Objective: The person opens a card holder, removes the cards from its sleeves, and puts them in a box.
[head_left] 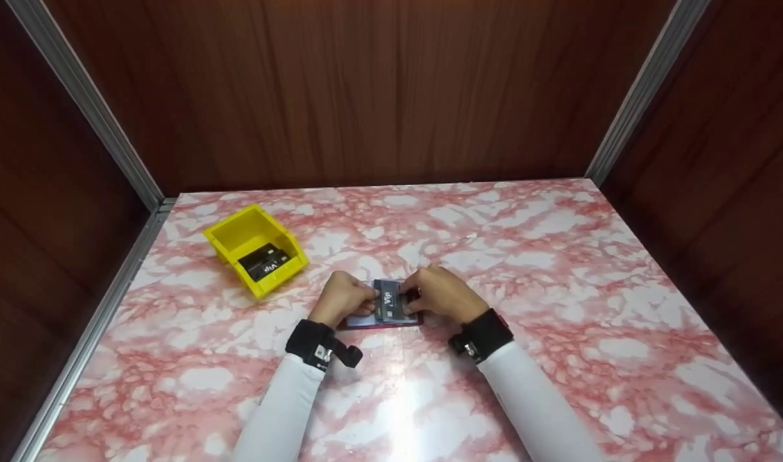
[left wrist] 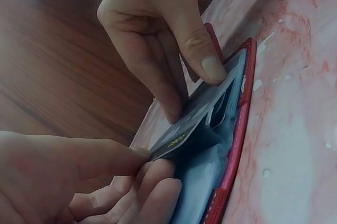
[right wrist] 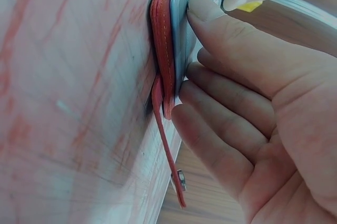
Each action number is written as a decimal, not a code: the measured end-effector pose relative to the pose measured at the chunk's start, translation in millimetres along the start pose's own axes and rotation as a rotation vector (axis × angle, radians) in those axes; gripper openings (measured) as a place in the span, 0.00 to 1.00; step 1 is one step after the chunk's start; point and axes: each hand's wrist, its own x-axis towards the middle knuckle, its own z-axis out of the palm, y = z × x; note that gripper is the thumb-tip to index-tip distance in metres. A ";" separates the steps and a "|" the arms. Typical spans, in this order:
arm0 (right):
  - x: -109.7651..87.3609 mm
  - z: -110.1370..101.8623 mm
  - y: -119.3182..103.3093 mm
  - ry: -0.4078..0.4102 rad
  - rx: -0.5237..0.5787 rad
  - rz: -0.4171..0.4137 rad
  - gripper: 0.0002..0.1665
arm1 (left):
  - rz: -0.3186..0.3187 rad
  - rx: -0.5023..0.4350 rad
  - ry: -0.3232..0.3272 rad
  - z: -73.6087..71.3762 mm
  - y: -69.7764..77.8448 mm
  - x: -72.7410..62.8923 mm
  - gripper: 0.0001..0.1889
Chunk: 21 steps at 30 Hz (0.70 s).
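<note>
A red card holder (head_left: 399, 325) with clear plastic sleeves (left wrist: 202, 182) lies opened out on the table. Over its middle, a dark grey card (head_left: 387, 300) marked "Vip" stands slightly raised with a clear sleeve. My left hand (head_left: 343, 298) pinches the card's left edge between thumb and index finger. From the right, my right hand (head_left: 446, 294) holds the sleeve around the card, thumb at the near edge and index finger at the far one. Its other fingers curl beside the holder. In the right wrist view, a red strap (right wrist: 168, 148) with a metal snap sticks out from the holder.
A yellow bin (head_left: 234, 240) stands to the left behind my left hand, with several black cards (head_left: 265, 261) inside. Dark wood-look panels (head_left: 391, 96) with metal corner posts enclose the back and sides of the pink marbled table (head_left: 558, 282).
</note>
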 end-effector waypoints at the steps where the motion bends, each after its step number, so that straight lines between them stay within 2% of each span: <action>1: -0.2 0.0 -0.1 0.001 -0.002 0.000 0.19 | -0.001 -0.006 0.000 -0.3 -0.2 0.1 0.07; 9: -0.8 -0.7 -0.8 0.001 -0.003 0.000 0.20 | -0.010 -0.045 -0.022 -2.3 -0.7 0.5 0.08; 14: 0.5 -1.0 -1.0 0.002 -0.022 -0.001 0.18 | 0.012 -0.031 -0.043 0.3 -0.4 0.5 0.08; 21: 0.6 -2.1 -5.3 -0.002 -0.048 -0.011 0.19 | 0.030 0.005 -0.025 3.0 -1.3 0.4 0.06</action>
